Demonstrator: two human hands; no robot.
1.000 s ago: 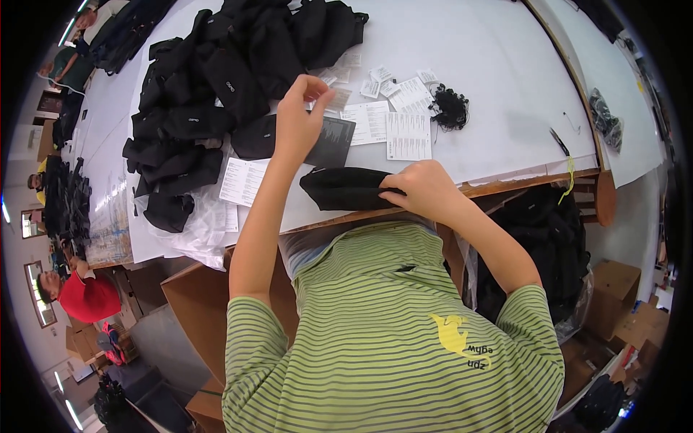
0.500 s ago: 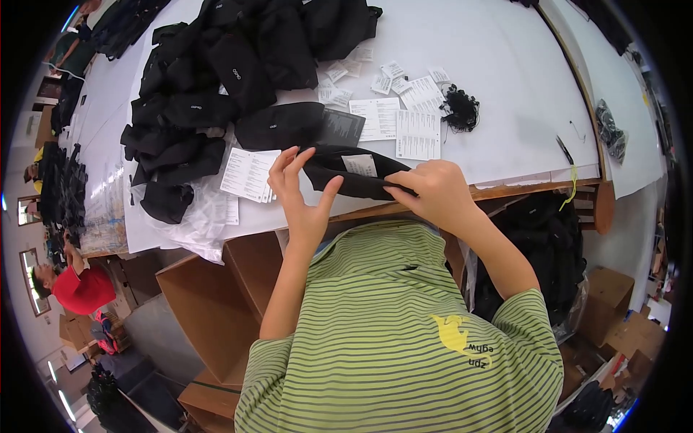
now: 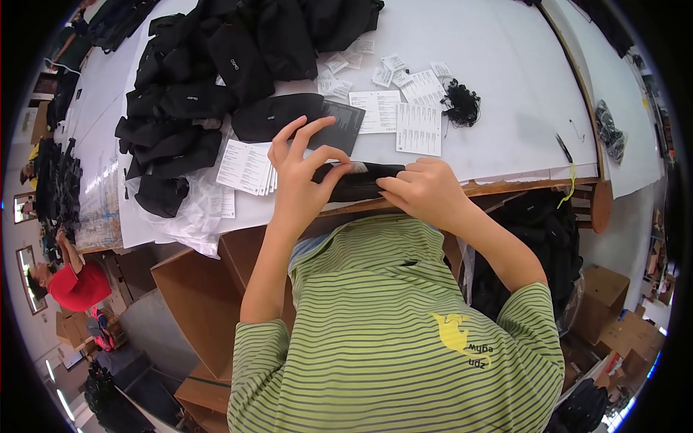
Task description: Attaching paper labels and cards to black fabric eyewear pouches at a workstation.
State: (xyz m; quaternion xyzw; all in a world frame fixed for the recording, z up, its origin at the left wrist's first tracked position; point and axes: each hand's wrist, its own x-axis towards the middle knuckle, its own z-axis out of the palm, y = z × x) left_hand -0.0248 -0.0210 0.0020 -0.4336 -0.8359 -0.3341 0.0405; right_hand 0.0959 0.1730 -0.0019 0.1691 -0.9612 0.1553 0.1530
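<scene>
Head view: a white-covered work table (image 3: 520, 79) carries a large pile of black pouches (image 3: 234, 61) on its left half. A cardboard box (image 3: 189, 310) stands below the near edge, toward the left.

The held pouch (image 3: 355, 191) is at the near edge, between both hands, its length running left to right.

- Right hand (image 3: 431, 189): thumb and fingers clamped on the pouch's right end.
- Left hand (image 3: 298, 177): thumb and index finger together, apparently clamped on the pouch's left part; the other fingers spread apart.

A stack of white printed cards (image 3: 247, 170) lies left of the left hand; a dark card (image 3: 345, 124) lies beyond it. Farther out lie a black cord bundle (image 3: 462, 105) and small white packets (image 3: 334, 86).

A pale slip (image 3: 357, 167) shows at the left fingertips; its attachment cannot be determined.

Step in hand, as judged: positioning the pouch's upper edge around the slip. The next move probably calls for a steady right grip while the left fingers adjust that edge.
</scene>
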